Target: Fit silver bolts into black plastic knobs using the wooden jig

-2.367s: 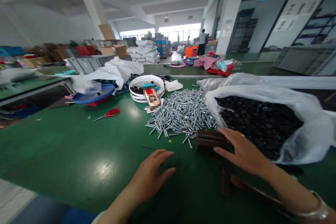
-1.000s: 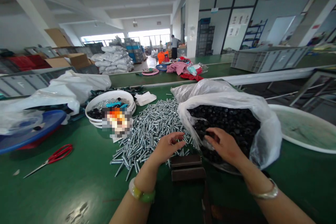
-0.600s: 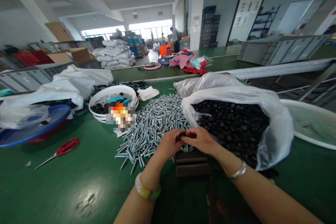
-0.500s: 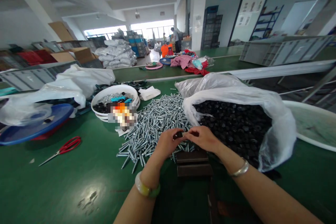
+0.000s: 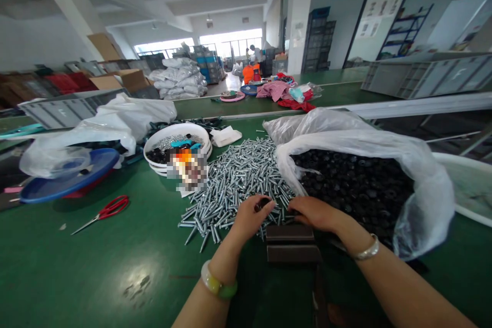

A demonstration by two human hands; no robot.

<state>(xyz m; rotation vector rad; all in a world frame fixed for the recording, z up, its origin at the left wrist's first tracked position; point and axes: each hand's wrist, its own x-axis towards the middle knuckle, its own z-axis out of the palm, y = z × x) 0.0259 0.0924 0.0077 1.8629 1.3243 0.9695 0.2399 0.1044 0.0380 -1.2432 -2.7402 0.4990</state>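
My left hand [image 5: 249, 219] is closed, thumb and fingers curled around a small dark round plastic piece [image 5: 263, 204], partly hidden by the fingers. My right hand [image 5: 315, 213] is bent downward with its fingers together, between the screw pile and the plastic bag. Its fingertips are partly hidden, and anything in them is too small to make out. Beneath and beyond both hands spreads a heap of long silver screws [image 5: 244, 174]. A dark grooved metal block [image 5: 291, 253] stands just in front of my hands. The clear bag [image 5: 434, 184] on the right holds many black round plastic parts [image 5: 351, 184].
Red-handled scissors [image 5: 111, 207] lie on the green table at left. Behind them are a blue tray [image 5: 75, 184] and stacked white bowls [image 5: 154, 141] with small parts. A white basin rim [image 5: 471, 210] shows at far right. Grey crates [image 5: 430, 77] stand on the belt beyond.
My hands have come apart: the right has moved rightward and down toward the screws by the bag, while the left keeps the dark piece. The view has shifted slightly left.
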